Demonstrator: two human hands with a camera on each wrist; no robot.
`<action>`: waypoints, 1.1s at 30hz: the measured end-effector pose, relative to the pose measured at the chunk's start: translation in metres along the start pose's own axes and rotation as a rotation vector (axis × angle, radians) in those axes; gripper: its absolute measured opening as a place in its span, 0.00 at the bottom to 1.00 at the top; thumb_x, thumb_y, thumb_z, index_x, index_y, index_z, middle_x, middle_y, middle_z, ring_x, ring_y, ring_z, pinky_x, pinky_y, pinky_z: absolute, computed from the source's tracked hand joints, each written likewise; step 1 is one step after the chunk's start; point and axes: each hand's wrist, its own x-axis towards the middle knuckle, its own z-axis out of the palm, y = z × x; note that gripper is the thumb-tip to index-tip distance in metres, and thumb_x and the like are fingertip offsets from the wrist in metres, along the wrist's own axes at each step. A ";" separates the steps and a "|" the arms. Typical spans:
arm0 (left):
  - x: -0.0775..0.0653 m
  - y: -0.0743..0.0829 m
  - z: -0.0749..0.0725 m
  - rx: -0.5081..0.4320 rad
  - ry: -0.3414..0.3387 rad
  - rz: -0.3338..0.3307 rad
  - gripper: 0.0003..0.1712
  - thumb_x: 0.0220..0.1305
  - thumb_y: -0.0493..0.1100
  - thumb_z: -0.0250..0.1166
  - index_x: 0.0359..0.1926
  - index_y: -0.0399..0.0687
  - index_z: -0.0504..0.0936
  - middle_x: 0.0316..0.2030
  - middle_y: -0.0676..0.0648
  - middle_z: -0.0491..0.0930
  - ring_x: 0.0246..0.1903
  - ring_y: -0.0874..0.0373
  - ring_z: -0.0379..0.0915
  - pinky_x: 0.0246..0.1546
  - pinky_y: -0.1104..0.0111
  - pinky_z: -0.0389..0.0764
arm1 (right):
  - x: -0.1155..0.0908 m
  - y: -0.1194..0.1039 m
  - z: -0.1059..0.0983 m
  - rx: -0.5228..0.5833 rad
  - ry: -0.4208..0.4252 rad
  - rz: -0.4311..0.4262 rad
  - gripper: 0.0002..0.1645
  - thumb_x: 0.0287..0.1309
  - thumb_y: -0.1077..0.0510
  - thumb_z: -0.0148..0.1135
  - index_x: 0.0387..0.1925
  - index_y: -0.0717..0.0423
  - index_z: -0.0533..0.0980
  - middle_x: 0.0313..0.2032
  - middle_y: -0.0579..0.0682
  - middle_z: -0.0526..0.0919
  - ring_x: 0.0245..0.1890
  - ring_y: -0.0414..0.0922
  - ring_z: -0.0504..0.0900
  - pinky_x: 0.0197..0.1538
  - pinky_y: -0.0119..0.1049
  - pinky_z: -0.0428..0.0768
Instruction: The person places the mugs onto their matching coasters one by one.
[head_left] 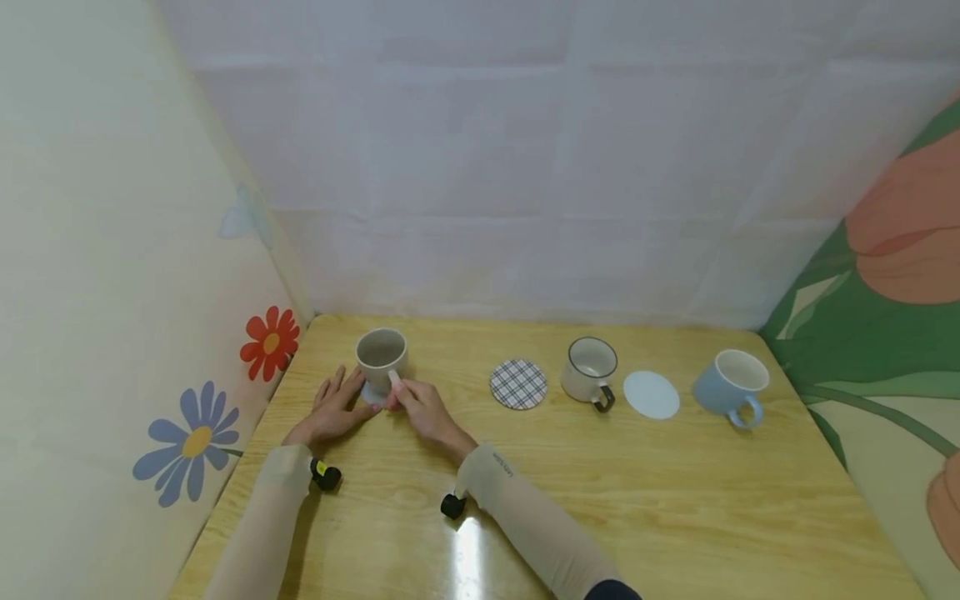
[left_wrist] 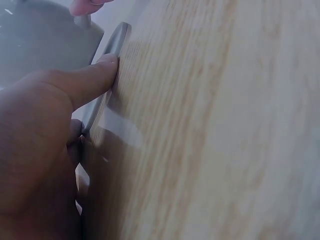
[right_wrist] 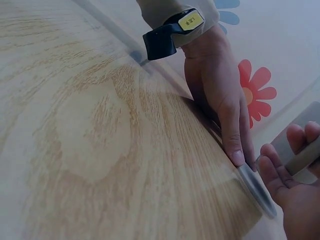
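Note:
In the head view my right hand (head_left: 429,412) grips the handle of a light grey mug (head_left: 382,354) at the table's left. The mug stands over a pale round coaster (head_left: 372,395), whose front edge shows below it. Whether its base fully touches the coaster is hidden. My left hand (head_left: 330,408) lies low on the table left of the mug, fingers extended, with the thumb touching the coaster's edge. Close up in the left wrist view, the thumb (left_wrist: 95,77) presses on the coaster rim (left_wrist: 117,42). The right wrist view shows curled right fingers (right_wrist: 274,172) around the handle.
To the right stand a plaid round coaster (head_left: 518,384), a cream mug (head_left: 589,369) with dark rim and handle, a white round coaster (head_left: 652,395) and a blue mug (head_left: 731,387). A pale wall sheet (head_left: 525,208) borders the wooden table (head_left: 675,500) at the back.

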 end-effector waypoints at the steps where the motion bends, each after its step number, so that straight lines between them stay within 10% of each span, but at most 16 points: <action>1: -0.001 0.000 0.000 -0.020 -0.005 -0.002 0.55 0.71 0.70 0.64 0.87 0.54 0.52 0.87 0.42 0.38 0.85 0.37 0.17 0.79 0.36 0.19 | 0.000 0.000 0.000 -0.007 -0.001 0.003 0.24 0.82 0.61 0.47 0.34 0.72 0.82 0.37 0.68 0.87 0.39 0.40 0.82 0.53 0.39 0.87; 22: 0.004 -0.006 0.002 0.033 -0.001 -0.004 0.54 0.72 0.68 0.65 0.87 0.53 0.52 0.86 0.37 0.42 0.85 0.36 0.19 0.80 0.37 0.21 | 0.001 0.002 0.006 0.005 -0.008 0.015 0.23 0.82 0.61 0.48 0.33 0.72 0.80 0.35 0.67 0.86 0.43 0.59 0.87 0.50 0.30 0.81; 33: 0.006 -0.010 0.002 0.030 -0.005 0.004 0.54 0.71 0.67 0.66 0.87 0.56 0.52 0.86 0.39 0.43 0.85 0.36 0.19 0.80 0.37 0.21 | 0.001 0.000 0.006 0.103 -0.075 0.025 0.25 0.84 0.62 0.45 0.39 0.82 0.77 0.42 0.79 0.84 0.54 0.71 0.87 0.66 0.61 0.81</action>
